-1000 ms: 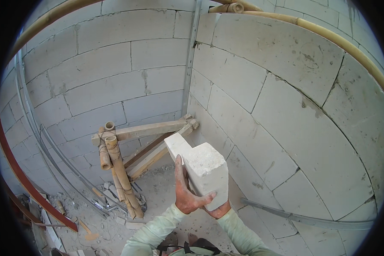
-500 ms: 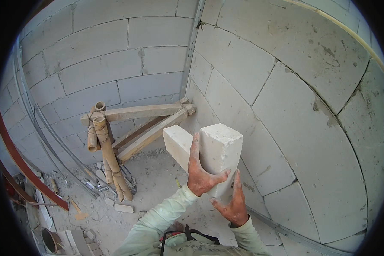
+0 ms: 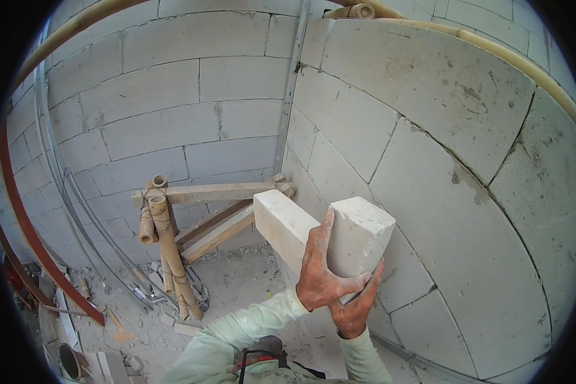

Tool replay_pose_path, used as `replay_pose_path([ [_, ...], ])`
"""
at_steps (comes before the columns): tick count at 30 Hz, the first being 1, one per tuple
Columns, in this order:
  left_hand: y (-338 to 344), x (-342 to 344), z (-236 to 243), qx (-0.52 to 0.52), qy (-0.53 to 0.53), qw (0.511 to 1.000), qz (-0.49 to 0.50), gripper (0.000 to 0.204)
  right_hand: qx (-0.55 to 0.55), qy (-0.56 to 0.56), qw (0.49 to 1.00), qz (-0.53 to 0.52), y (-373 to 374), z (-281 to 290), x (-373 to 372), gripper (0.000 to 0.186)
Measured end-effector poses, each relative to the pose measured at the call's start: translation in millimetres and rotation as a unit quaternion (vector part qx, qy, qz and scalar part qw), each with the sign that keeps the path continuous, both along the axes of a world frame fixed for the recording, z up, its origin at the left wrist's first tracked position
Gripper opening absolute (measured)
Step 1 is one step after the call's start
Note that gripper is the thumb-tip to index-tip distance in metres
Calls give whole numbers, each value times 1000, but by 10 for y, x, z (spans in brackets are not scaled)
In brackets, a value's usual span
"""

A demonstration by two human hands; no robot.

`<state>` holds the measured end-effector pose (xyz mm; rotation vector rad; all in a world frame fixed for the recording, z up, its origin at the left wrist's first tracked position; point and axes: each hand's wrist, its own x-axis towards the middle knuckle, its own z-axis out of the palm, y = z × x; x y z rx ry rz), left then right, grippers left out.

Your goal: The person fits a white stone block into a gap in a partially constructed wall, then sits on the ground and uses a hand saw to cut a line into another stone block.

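Observation:
A short white aerated concrete block [image 3: 360,232] is clasped between my two hands, its squared top face turned up. My left hand [image 3: 320,275] grips its left side, fingers stretched along the face and thumb wrapped across the near side. My right hand [image 3: 358,308] cups the lower right side, close below the left thumb. Just to the left lies a longer white block [image 3: 287,221]; its right end is hidden behind my left hand, so I cannot tell whether the two blocks touch. The block wall [image 3: 448,192] rises close on the right.
A stand of lashed bamboo and timber [image 3: 173,246] leans in the corner at left. Grey metal channels [image 3: 67,185] and a red-brown curved beam [image 3: 35,243] stand further left. Rubble, a trowel-like wooden tool [image 3: 120,328] and a bucket [image 3: 72,360] lie on the floor. Bamboo poles [image 3: 525,70] run overhead.
My hands and the short block have shifted right and slightly down in the view. My right hand has come closer to the left one. The whole view has tilted upward, showing more bamboo.

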<state>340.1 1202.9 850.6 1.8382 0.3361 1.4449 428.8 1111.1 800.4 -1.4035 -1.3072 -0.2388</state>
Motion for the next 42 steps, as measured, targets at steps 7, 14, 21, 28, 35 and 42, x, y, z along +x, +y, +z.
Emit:
replay_pose_path([
  [7,78,57,289,105,-56,993,9,115,63,-4,997,-36,160,171,41,105],
  [14,418,163,675,202,-92,975,15,114,120,-26,986,-117,522,443,131,99],
  [21,984,278,1103,257,-142,956,-15,109,220,-30,958,-181,1240,744,142,72],
  [28,2221,178,1589,446,-133,885,-16,104,296,-44,928,-224,1971,1216,199,57],
  [35,4141,313,1102,-169,-236,945,-148,98,382,-151,866,-285,2504,1355,317,29],
  [42,4664,556,1587,-141,-259,855,-425,68,354,-4,928,-118,2597,1980,197,24],
])
